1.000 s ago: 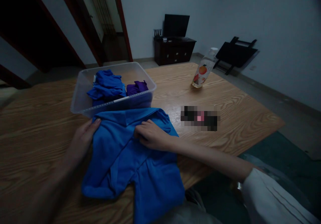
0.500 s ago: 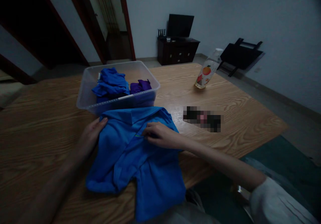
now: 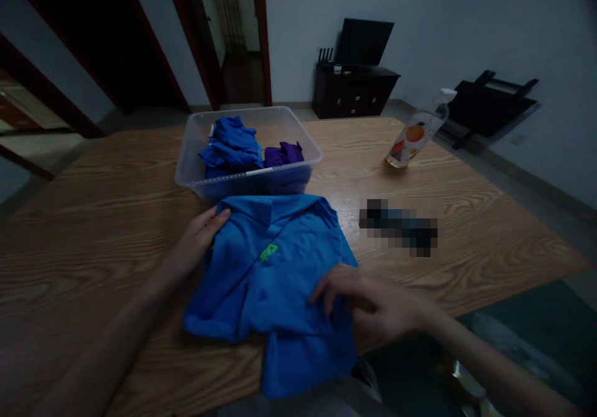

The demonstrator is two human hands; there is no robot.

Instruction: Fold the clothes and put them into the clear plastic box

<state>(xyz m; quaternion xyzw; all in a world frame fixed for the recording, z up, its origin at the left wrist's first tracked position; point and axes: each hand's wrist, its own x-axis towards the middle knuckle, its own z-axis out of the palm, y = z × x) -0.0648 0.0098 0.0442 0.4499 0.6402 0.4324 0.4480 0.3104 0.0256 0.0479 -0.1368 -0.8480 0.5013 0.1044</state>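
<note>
A bright blue polo shirt (image 3: 275, 280) with a small green logo lies spread on the wooden table (image 3: 93, 218), its lower part hanging over the near edge. My left hand (image 3: 198, 239) rests flat on the shirt's upper left shoulder, fingers together. My right hand (image 3: 373, 302) hovers at the shirt's lower right edge with fingers curled and apart, touching the cloth; nothing is gripped that I can see.
Just behind the shirt stands a clear plastic bin (image 3: 196, 162) holding folded blue and purple clothes. A bottle with a fruit label (image 3: 413, 140) stands at the right back. A small dark blurred object (image 3: 398, 227) lies right of the shirt. Dark cabinet and doorway behind.
My right hand slid from the shirt's chest down to its lower right edge, uncovering the green logo. The left hand stayed on the shoulder. The view shifted left.
</note>
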